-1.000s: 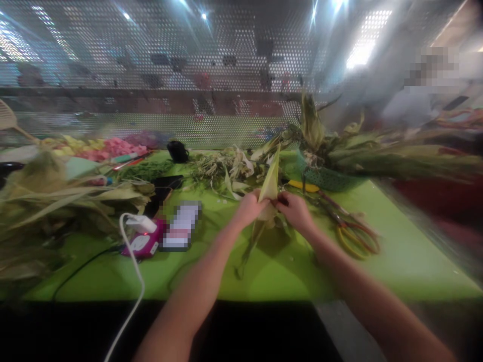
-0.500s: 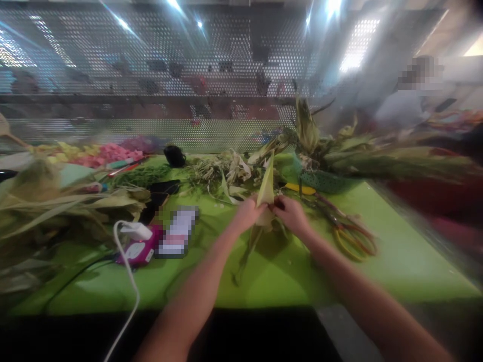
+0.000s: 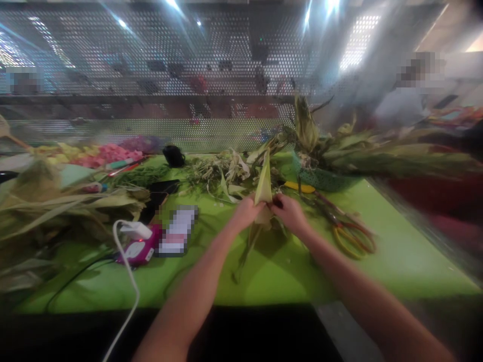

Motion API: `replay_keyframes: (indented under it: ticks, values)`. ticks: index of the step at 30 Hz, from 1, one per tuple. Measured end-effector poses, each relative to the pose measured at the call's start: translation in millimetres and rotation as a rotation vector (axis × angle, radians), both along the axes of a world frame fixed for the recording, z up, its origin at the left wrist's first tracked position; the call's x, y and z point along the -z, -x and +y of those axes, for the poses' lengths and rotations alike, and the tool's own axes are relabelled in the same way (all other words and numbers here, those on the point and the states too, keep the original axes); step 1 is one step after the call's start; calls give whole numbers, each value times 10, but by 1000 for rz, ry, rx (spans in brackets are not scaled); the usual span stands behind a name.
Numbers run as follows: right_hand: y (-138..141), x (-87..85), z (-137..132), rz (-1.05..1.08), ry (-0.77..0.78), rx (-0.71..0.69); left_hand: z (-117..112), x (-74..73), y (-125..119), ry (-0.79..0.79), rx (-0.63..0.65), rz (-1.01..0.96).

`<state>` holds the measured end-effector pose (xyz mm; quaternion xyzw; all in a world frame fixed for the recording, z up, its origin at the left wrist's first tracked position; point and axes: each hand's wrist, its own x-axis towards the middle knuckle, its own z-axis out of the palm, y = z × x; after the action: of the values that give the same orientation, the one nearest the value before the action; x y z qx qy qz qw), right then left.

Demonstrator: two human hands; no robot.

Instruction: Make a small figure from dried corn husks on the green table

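Both of my hands meet over the green table [image 3: 283, 271] around a pale yellow-green corn husk leaf [image 3: 263, 187] that stands up between them. My left hand [image 3: 246, 213] is closed on the leaf's left side. My right hand [image 3: 290, 213] is closed on its right side, fingers pinched at the base. A thin strip of the husk [image 3: 247, 251] trails down toward me across the table. What the fingertips do at the leaf's base is hidden.
Orange-handled scissors [image 3: 350, 236] lie right of my right hand. A green basket [image 3: 320, 177] heaped with husks stands behind them. Dry husks [image 3: 56, 206] pile at the left, near a pink charger [image 3: 139, 247] with a white cable. A perforated screen closes the back; a person sits far right.
My hands and the leaf have stayed together, drifting slightly left in the view as the camera shifted. The leaf's tip now stands a little more upright.
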<state>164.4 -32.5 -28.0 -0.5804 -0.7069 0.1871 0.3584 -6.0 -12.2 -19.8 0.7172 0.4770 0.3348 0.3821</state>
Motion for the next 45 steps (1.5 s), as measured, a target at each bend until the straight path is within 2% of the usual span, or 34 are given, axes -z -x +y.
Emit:
replay_keyframes:
  ticks: [12, 23, 27, 30, 33, 38, 45]
  values:
    - [4, -4, -11, 32, 10, 3, -33, -58, -4, 29, -1, -5]
    - [-2, -4, -10, 32, 11, 2, 2, 5, 3, 40, -3, -29]
    - [-3, 1, -1, 51, 18, 3, -9, -21, 3, 57, -11, -27]
    - [-14, 11, 4, 99, 12, 0, -19, -70, 16, 70, -36, -20]
    - [-26, 5, -3, 121, -4, 1, 0, -93, 40, 8, -68, -57]
    - [-23, -18, -22, 140, 25, -23, 67, -38, 64, -38, -161, -150]
    - [-18, 25, -9, 208, 28, 5, 21, -89, 45, -47, -78, -77]
